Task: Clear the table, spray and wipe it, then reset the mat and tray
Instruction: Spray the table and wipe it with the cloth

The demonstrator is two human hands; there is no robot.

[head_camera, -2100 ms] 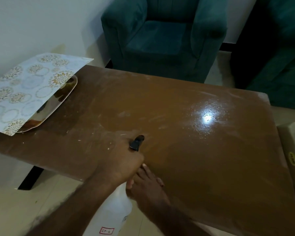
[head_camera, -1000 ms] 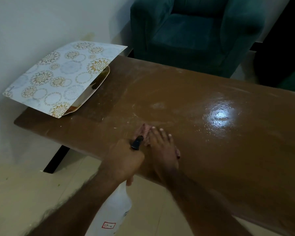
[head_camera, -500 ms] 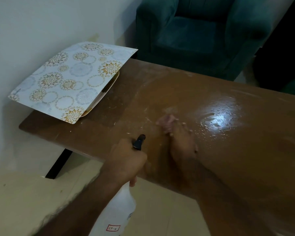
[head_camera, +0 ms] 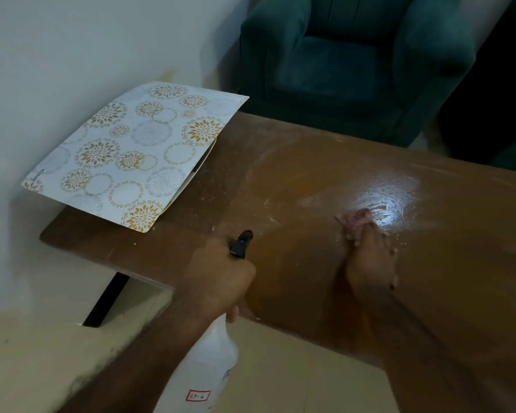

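My left hand (head_camera: 218,278) grips the neck of a white spray bottle (head_camera: 203,368) with a black nozzle, held at the near edge of the brown table (head_camera: 280,180). My right hand (head_camera: 370,260) presses a pinkish cloth (head_camera: 355,222) flat onto the wet, shiny tabletop near the middle. A floral-patterned mat (head_camera: 131,156) lies at the table's far left corner, overhanging the edge. Under it the rim of a tray (head_camera: 203,162) shows; the rest of the tray is hidden.
A white wall runs along the left side. A green armchair (head_camera: 355,64) stands behind the table's far edge. A black table leg (head_camera: 108,299) shows below the left corner, over a pale floor. White streaks and crumbs lie on the tabletop.
My right hand has slid the cloth away from me and to the right across the table, toward the shiny wet patch. My left hand still holds the bottle in place.
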